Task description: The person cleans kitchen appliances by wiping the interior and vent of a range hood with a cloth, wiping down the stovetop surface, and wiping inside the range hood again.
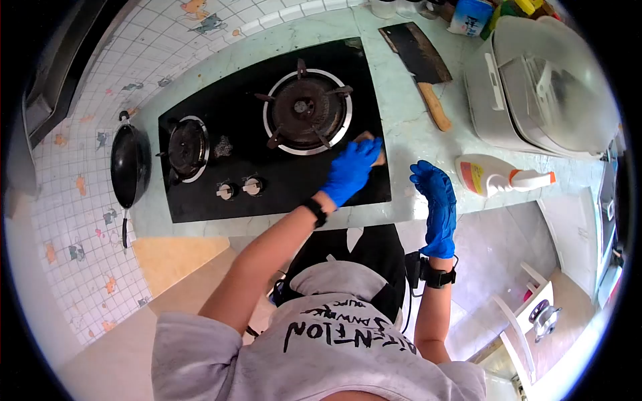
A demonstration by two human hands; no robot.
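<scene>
My left hand [351,167], in a blue glove, presses a brown cleaning pad [380,158] onto the right edge of the black gas stove [241,120]. Most of the pad is hidden under the fingers, which close over it. Just off the stove, above the counter's front edge, my right hand [436,200] is also gloved in blue. Its fingers are loosely bent, with nothing seen in them. To its right, a white spray bottle [491,176] with an orange-tipped nozzle lies on its side. The large burner [304,110] is up and to the left of my left hand.
A cleaver [422,63] with a wooden handle lies on the pale green counter [414,137] behind the bottle. A lidded, light-coloured container [535,87] stands at the right. The smaller burner [187,148], knobs [252,186] and a black wok [128,164] are to the left.
</scene>
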